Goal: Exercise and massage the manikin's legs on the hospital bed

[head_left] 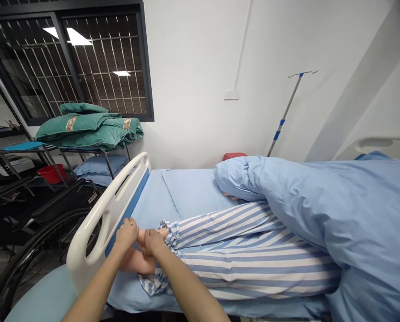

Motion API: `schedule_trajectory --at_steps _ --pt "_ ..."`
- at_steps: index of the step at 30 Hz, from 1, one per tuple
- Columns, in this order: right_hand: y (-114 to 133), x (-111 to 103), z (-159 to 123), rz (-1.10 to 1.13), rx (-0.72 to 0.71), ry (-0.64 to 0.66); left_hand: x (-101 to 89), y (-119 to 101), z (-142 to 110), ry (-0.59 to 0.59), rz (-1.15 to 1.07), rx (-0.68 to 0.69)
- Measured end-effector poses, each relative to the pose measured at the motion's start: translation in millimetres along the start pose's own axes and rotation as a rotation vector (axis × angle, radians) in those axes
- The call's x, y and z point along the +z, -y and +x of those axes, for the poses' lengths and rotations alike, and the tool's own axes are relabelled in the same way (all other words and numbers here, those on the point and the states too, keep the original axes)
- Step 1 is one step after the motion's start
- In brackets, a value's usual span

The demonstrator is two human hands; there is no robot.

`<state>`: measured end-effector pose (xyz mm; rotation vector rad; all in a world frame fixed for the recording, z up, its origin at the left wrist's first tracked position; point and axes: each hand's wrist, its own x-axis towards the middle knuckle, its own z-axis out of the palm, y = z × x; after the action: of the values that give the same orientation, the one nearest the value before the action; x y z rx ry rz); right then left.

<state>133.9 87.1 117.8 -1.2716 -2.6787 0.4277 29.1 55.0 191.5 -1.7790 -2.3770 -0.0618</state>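
Striped blue-and-white trousers [247, 270] cover the legs of a figure lying on the bed; whether it is a person or a manikin I cannot tell. My left hand [127, 231] is wrapped over the front of the far foot [141, 237], close to the footboard. Around the ankle of that same leg, just below the gathered cuff [171, 233], my right hand [153, 242] is closed. The near foot [138, 261] rests on the sheet, partly behind my forearms. A light-blue quilt [321, 201] covers the upper body, with some fingers [231, 196] showing under its edge.
At the bed's left end stands a white footboard [102, 214]. Beyond it are a wheelchair [52, 223], a red basin [51, 173] and folded green bedding [89, 127] on chairs. An IV pole [287, 112] rises behind the bed, near a red object [233, 156].
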Motion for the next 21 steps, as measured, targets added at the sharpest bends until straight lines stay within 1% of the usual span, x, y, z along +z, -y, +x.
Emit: schedule_trajectory --at_steps 6,9,14,17,21 --pt "-13.9 16.0 19.0 -0.019 0.012 0.063 12.2 6.0 35.5 0.162 0.086 0.059" --pt "-20.0 22.0 22.6 -0.015 0.026 0.068 14.7 1.0 48.8 0.224 0.118 0.068" --pt "-24.8 30.2 21.4 0.01 0.005 0.017 22.4 -10.6 60.8 0.328 0.153 0.02" --pt "-25.2 31.3 19.5 0.015 0.0 -0.003 27.0 -11.2 61.0 0.323 0.152 0.004" --pt "-24.3 27.3 17.5 0.03 0.007 -0.011 26.9 -7.3 55.6 0.256 0.121 0.002"
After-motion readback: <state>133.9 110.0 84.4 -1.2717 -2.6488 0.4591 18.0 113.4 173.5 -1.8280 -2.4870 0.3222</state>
